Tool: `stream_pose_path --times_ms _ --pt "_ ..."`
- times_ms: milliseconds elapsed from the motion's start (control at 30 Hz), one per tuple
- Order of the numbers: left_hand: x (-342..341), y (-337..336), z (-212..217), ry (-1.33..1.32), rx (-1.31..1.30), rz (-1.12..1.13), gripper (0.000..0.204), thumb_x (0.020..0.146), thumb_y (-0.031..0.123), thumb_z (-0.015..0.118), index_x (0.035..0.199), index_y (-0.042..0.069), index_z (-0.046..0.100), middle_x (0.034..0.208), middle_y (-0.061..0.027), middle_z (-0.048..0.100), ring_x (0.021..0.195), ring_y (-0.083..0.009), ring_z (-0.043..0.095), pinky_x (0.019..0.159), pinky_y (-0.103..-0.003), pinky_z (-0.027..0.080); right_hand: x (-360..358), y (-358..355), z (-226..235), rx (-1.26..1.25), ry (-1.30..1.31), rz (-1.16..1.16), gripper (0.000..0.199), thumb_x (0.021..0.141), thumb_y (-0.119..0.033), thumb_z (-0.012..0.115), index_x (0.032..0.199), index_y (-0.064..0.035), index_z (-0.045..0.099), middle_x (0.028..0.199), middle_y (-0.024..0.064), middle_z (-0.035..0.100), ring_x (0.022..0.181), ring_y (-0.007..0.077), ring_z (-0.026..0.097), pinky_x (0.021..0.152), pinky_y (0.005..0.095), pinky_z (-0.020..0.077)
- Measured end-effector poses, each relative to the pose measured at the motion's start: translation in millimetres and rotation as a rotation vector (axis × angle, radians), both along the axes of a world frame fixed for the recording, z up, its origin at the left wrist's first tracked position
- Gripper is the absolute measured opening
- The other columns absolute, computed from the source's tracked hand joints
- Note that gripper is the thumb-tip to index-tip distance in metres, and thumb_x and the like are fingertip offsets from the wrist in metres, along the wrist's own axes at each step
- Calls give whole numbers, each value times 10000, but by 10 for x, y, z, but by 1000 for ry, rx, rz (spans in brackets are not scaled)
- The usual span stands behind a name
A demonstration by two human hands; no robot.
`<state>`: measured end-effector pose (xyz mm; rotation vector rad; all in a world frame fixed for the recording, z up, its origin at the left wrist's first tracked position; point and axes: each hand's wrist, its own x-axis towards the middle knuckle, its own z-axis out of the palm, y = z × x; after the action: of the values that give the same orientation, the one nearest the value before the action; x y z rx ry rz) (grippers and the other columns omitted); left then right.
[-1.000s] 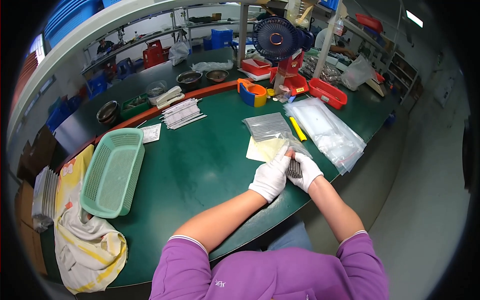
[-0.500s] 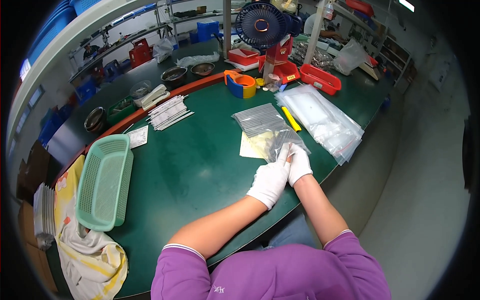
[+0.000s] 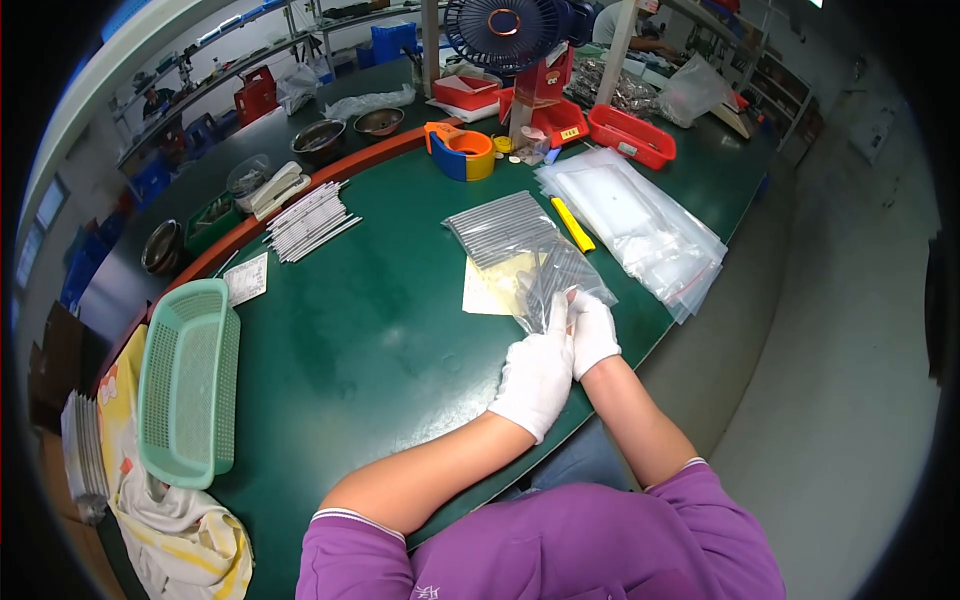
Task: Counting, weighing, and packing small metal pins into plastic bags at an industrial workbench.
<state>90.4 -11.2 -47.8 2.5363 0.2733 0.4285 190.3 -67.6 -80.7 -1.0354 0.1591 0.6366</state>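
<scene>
Green-topped, the curved counter [image 3: 370,330] fills most of the view, with shelving and blue bins behind it. At its near edge both of the person's hands, in white gloves, meet on a clear plastic bag of thin grey rods [image 3: 555,285]. The left hand [image 3: 538,372] lies with fingers closed against the bag's lower end, pinching it; the right hand [image 3: 592,332] is just beside it, touching it, fingers curled onto the same end of the bag. The bag rests on the counter, partly over a pale yellow sheet of paper [image 3: 487,290]. A second flat packet of grey rods [image 3: 505,225] lies just beyond, touching the held bag. To its right is a yellow marker [image 3: 573,224], and further right a spread pile of empty clear bags [image 3: 640,225] reaching the counter's edge. Further back stand an orange and blue tape dispenser [image 3: 460,152], a red tray [image 3: 632,135] and a dark blue desk fan [image 3: 503,27]. A loose row of white sticks [image 3: 308,218] lies toward the far left. At the left edge a green mesh basket [image 3: 188,380] sits partly on a yellow and white cloth [image 3: 180,530].
</scene>
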Motion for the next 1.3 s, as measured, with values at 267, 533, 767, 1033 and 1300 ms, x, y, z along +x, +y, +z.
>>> stream_pose_path --times_ms 267,533,767,1033,1300 --pt "-21 -33 -45 52 57 89 451 882 224 380 1258 -17 312 593 -182 570 543 -345 579 495 -420 471 -65 70 51 110 51 -30 58 791 -86 508 832 -48 520 769 82 555 692 209 554 644 321 473" --pt "19 29 38 52 153 91 306 858 190 424 1125 42 444 776 -161 578 530 -308 573 487 -401 481 -24 80 12 -13 17 19 121 815 -69 468 928 -41 505 872 84 536 779 192 535 703 320 473" --pt "2 220 129 -25 275 -23 210 790 123 455 999 112 474 933 -160 479 621 -310 578 536 -396 492 -61 81 169 203 71 60 144 822 -17 419 955 -1 471 909 120 522 808 237 538 759 344 472" --pt "36 273 103 -30 215 69 127 781 103 451 904 75 458 874 -164 472 604 -316 574 515 -401 485 -216 9 373 182 -279 222 521 766 103 391 1263 -24 299 1106 139 504 1019 242 517 886 332 427" --pt "21 199 64 -82 293 34 104 792 107 459 882 58 480 802 -143 490 577 -268 588 480 -366 488 -229 -54 393 -331 -649 295 717 748 76 534 1353 -35 167 1153 114 494 1012 174 517 856 251 419"
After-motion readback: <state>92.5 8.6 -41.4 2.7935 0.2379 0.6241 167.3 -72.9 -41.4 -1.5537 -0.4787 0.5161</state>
